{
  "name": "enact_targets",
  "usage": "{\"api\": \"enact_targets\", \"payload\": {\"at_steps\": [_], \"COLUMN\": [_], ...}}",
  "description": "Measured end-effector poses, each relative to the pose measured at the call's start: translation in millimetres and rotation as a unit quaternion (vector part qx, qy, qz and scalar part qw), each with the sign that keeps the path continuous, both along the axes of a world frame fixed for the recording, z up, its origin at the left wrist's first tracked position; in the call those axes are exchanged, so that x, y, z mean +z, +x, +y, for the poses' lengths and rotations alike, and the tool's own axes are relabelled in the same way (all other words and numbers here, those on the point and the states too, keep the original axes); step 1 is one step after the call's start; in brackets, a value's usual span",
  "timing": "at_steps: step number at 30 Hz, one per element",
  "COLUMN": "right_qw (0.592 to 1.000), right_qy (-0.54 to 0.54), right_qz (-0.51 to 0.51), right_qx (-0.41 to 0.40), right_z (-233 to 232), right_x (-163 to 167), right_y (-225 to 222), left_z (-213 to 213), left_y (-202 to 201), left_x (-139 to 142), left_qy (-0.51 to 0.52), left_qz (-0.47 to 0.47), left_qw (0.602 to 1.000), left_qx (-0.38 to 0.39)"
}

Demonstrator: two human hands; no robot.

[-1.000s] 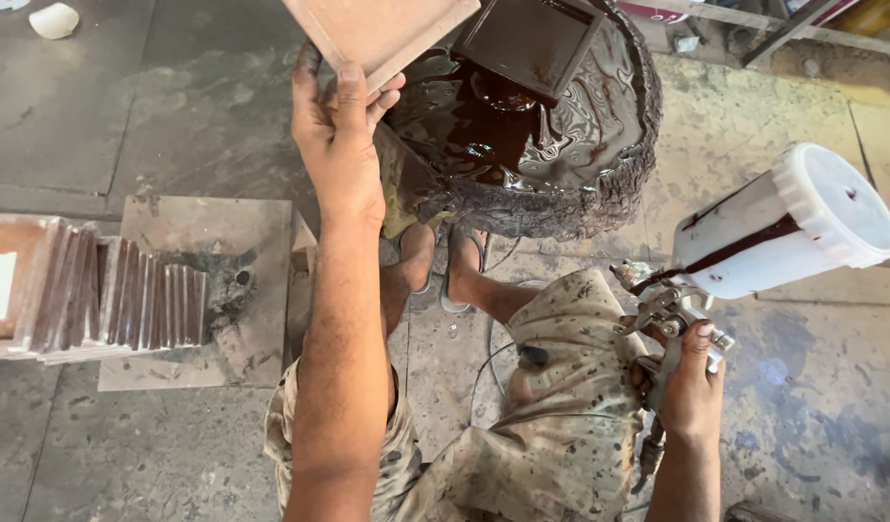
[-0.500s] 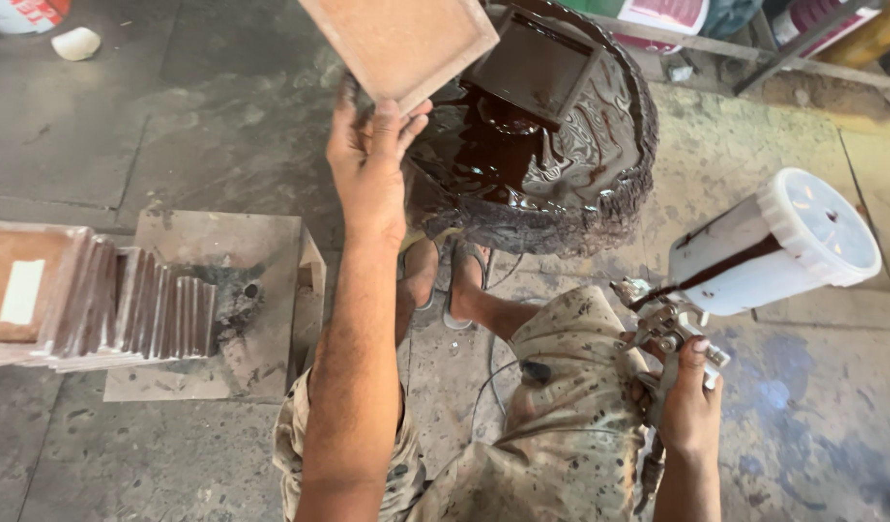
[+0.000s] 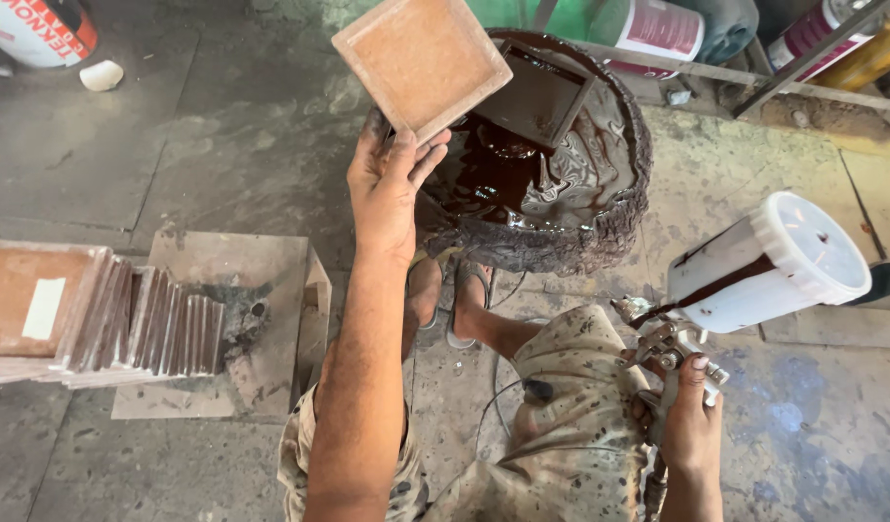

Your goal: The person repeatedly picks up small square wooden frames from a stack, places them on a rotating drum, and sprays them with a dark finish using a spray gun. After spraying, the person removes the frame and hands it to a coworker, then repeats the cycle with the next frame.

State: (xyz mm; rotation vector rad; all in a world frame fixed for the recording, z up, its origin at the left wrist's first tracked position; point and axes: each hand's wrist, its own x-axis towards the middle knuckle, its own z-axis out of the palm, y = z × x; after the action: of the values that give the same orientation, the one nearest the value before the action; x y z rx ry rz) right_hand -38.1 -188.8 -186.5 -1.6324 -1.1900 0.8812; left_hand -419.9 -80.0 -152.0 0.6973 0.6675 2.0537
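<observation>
My left hand (image 3: 389,184) grips the lower edge of a square, raw brown wooden panel (image 3: 422,60) with a raised rim, held up over the left side of a paint-crusted round basin (image 3: 599,227). Inside the basin a dark brown painted square panel (image 3: 534,95) rests tilted on a stand above pooled dark paint. My right hand (image 3: 688,421) holds a metal spray gun (image 3: 669,350) by its grip at the lower right. The gun's white plastic cup (image 3: 775,261) is streaked with brown paint and points up and right.
A row of square panels (image 3: 135,324) leans on a board on the floor at the left, next to a stack with a pale label (image 3: 24,304). Paint cans (image 3: 657,24) and a metal frame stand behind the basin. My sandalled feet (image 3: 445,300) sit below the basin.
My left hand has shifted with the raw panel, keeping it raised above the basin's left edge. The spray gun in my right hand has stayed at the lower right.
</observation>
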Motion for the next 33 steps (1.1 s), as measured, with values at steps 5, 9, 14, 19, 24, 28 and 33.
{"api": "enact_targets", "payload": {"at_steps": [5, 9, 14, 19, 24, 28, 33], "right_qw": [0.998, 1.0, 1.0, 0.994, 0.995, 0.997, 0.998], "right_qy": [0.006, 0.017, 0.006, -0.082, -0.065, -0.047, -0.04], "right_qz": [0.048, -0.007, 0.016, 0.06, 0.071, 0.053, 0.043], "right_qx": [0.039, 0.026, 0.026, -0.029, -0.009, -0.009, -0.015], "right_z": [2.2, 4.5, 6.9, 2.6, 0.7, 2.5, 4.7], "right_x": [-1.4, -5.7, -4.8, 9.6, 21.5, 20.1, 9.9], "right_y": [3.8, 7.9, 8.7, -0.8, -9.4, -9.1, -2.5], "left_z": [2.4, 3.8, 4.2, 2.2, 1.4, 0.9, 0.8], "left_y": [0.5, 1.0, 1.7, 3.2, 4.3, 3.8, 2.7], "left_x": [1.5, 2.8, 6.9, 12.0, 14.2, 13.9, 13.2], "left_qy": [-0.003, -0.012, -0.017, -0.024, -0.036, -0.031, -0.032], "left_qz": [-0.003, -0.005, -0.008, -0.004, -0.003, -0.004, 0.002], "left_qw": [1.0, 1.0, 1.0, 1.0, 0.999, 0.999, 0.999], "left_qx": [-0.007, -0.006, -0.006, -0.008, -0.005, -0.009, -0.007]}}
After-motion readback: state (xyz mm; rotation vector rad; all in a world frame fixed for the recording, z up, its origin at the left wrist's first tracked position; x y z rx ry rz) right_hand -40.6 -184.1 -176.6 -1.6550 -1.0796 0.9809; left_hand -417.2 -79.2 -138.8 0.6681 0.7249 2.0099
